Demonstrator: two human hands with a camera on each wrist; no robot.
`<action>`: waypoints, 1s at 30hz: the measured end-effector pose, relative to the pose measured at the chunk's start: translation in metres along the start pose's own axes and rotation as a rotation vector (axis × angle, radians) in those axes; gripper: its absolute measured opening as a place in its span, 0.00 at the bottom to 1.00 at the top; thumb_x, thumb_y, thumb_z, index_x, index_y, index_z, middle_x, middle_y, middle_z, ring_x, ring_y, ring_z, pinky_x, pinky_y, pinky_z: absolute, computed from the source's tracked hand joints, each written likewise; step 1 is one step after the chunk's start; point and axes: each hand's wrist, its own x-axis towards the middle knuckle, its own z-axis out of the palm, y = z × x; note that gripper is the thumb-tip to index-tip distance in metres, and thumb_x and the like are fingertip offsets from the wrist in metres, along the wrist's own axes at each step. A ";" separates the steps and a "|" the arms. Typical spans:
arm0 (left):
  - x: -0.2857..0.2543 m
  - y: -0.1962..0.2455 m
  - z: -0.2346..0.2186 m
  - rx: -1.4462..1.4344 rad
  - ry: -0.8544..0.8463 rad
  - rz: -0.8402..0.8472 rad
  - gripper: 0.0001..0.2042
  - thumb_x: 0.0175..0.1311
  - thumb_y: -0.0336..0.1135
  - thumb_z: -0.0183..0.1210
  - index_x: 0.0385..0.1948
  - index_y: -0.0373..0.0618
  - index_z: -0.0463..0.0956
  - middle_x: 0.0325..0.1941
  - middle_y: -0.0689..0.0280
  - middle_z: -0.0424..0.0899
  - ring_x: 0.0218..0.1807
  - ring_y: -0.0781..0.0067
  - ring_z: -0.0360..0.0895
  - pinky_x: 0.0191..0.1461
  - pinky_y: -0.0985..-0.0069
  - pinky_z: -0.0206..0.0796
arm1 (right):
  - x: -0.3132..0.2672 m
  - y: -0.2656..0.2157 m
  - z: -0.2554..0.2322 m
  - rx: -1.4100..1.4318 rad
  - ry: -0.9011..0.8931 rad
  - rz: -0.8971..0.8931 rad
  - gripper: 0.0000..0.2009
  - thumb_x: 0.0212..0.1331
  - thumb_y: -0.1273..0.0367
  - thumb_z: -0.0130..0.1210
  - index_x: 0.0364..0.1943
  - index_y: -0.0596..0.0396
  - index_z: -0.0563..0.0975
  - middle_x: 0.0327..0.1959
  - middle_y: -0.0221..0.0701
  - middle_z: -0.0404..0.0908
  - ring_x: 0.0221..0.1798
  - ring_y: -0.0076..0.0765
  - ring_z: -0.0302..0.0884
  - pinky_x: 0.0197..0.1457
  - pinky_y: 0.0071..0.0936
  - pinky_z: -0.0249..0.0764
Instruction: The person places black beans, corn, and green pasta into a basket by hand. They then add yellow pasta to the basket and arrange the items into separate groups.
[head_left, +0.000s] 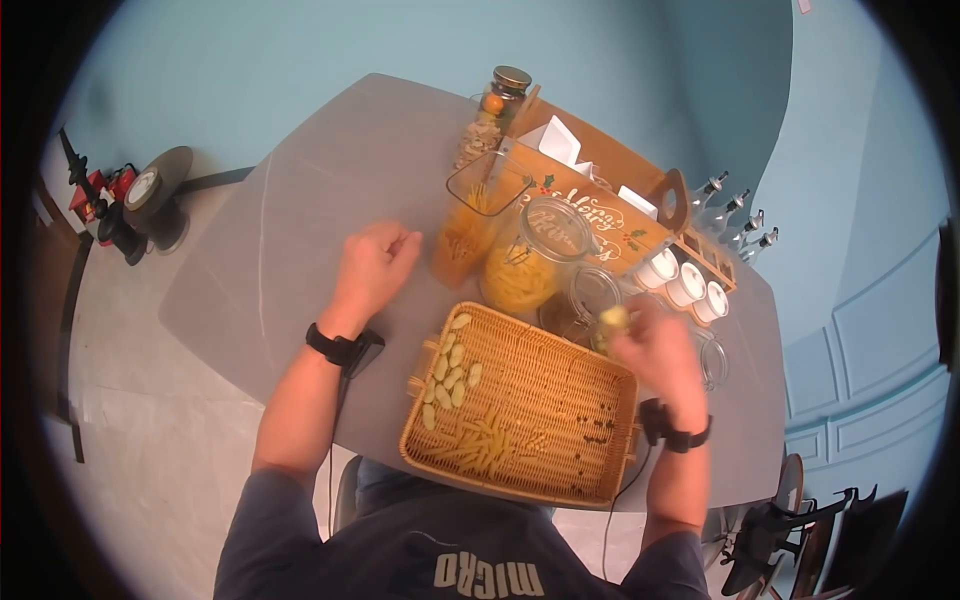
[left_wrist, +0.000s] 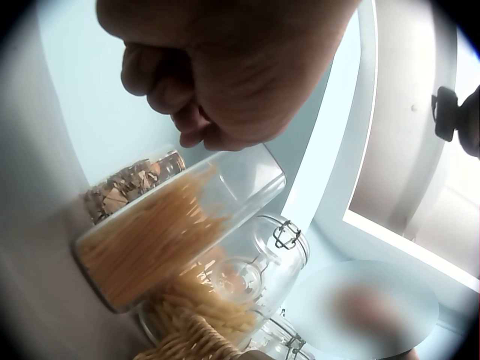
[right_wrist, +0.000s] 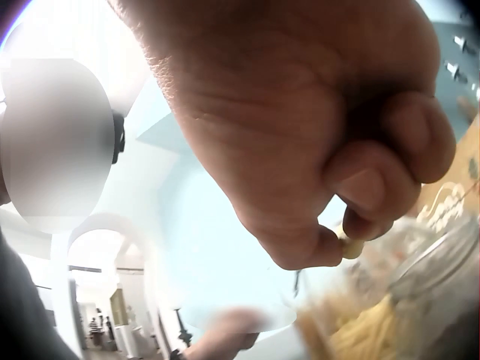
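Note:
My right hand (head_left: 660, 350) is over the right end of the wicker basket (head_left: 530, 345), beside the small glass jars. Its thumb and fingers pinch a small pale yellow-green piece (right_wrist: 352, 246), blurred in the head view. Pale oval pieces (head_left: 450, 375) lie along the basket's left side, with penne pasta (head_left: 483, 445) at the front and small dark bits (head_left: 598, 432) on the right. My left hand (head_left: 375, 265), its fingers curled around nothing, hovers left of the tall spaghetti container (head_left: 465, 240).
A clip-top jar of penne (head_left: 520, 275) stands behind the basket, with an open-lidded smaller jar (head_left: 570, 312) to its right. Further back are a wooden box (head_left: 600, 215), white cups (head_left: 686, 285), glass bottles with pourers (head_left: 735, 215) and a gold-lidded jar (head_left: 505, 95).

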 end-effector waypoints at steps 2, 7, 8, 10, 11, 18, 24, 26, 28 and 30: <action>0.000 0.001 0.000 0.007 -0.001 0.008 0.11 0.73 0.32 0.70 0.32 0.34 0.82 0.26 0.57 0.80 0.27 0.63 0.74 0.33 0.65 0.67 | 0.004 0.025 -0.021 0.032 0.038 0.169 0.18 0.64 0.64 0.72 0.52 0.64 0.84 0.25 0.42 0.86 0.28 0.47 0.88 0.36 0.44 0.81; -0.001 0.004 0.001 0.036 0.018 0.039 0.10 0.72 0.32 0.71 0.32 0.35 0.83 0.26 0.57 0.80 0.26 0.63 0.75 0.32 0.64 0.67 | 0.010 0.062 -0.011 -0.082 0.076 0.090 0.16 0.68 0.65 0.69 0.52 0.64 0.86 0.26 0.45 0.87 0.32 0.54 0.89 0.40 0.47 0.82; -0.002 0.003 0.001 0.040 0.012 0.038 0.10 0.72 0.32 0.71 0.32 0.35 0.83 0.26 0.57 0.81 0.26 0.63 0.75 0.32 0.64 0.67 | 0.010 0.049 -0.008 -0.074 0.069 0.085 0.15 0.69 0.65 0.69 0.51 0.64 0.86 0.28 0.46 0.87 0.34 0.56 0.89 0.41 0.48 0.83; -0.002 -0.001 0.002 0.046 -0.001 0.038 0.10 0.72 0.31 0.71 0.32 0.35 0.83 0.27 0.57 0.81 0.26 0.63 0.75 0.32 0.64 0.67 | 0.008 0.024 0.004 -0.048 0.018 -0.021 0.14 0.70 0.66 0.68 0.51 0.63 0.85 0.30 0.47 0.89 0.38 0.60 0.90 0.44 0.51 0.84; -0.003 -0.002 0.003 0.048 -0.002 0.043 0.10 0.72 0.32 0.71 0.32 0.35 0.83 0.27 0.57 0.81 0.26 0.63 0.75 0.32 0.65 0.67 | 0.006 0.010 0.014 -0.029 -0.026 -0.124 0.14 0.71 0.67 0.67 0.52 0.63 0.85 0.31 0.47 0.89 0.40 0.62 0.90 0.45 0.53 0.84; -0.001 -0.007 0.002 0.038 0.004 0.042 0.11 0.73 0.32 0.71 0.31 0.35 0.83 0.26 0.58 0.82 0.25 0.64 0.75 0.31 0.65 0.67 | 0.012 -0.066 0.097 -0.052 -0.588 -0.545 0.21 0.69 0.67 0.65 0.65 0.52 0.79 0.54 0.48 0.88 0.55 0.64 0.87 0.56 0.55 0.82; 0.001 -0.001 -0.001 0.002 -0.001 0.070 0.11 0.72 0.31 0.70 0.31 0.34 0.83 0.26 0.57 0.81 0.25 0.62 0.74 0.31 0.65 0.67 | 0.019 -0.069 0.129 -0.120 -0.590 -0.608 0.15 0.70 0.72 0.61 0.59 0.54 0.80 0.54 0.47 0.85 0.54 0.64 0.87 0.55 0.56 0.82; 0.001 0.001 -0.002 -0.004 -0.003 0.079 0.11 0.72 0.30 0.70 0.30 0.34 0.82 0.25 0.57 0.80 0.25 0.62 0.74 0.31 0.65 0.67 | 0.021 -0.068 0.131 -0.117 -0.564 -0.592 0.12 0.70 0.73 0.60 0.56 0.55 0.80 0.51 0.46 0.84 0.53 0.63 0.87 0.54 0.55 0.82; 0.001 0.003 -0.004 -0.012 0.000 0.075 0.11 0.71 0.30 0.70 0.30 0.34 0.81 0.25 0.57 0.80 0.25 0.61 0.73 0.31 0.64 0.66 | 0.024 -0.073 0.130 -0.094 -0.489 -0.661 0.12 0.69 0.73 0.59 0.54 0.56 0.81 0.51 0.46 0.85 0.52 0.61 0.87 0.53 0.53 0.83; 0.002 0.003 -0.004 -0.017 0.004 0.074 0.11 0.71 0.29 0.70 0.29 0.34 0.81 0.25 0.57 0.80 0.25 0.61 0.73 0.31 0.64 0.66 | 0.028 -0.078 0.130 -0.091 -0.454 -0.722 0.12 0.68 0.75 0.59 0.54 0.58 0.81 0.50 0.46 0.85 0.51 0.60 0.88 0.53 0.52 0.83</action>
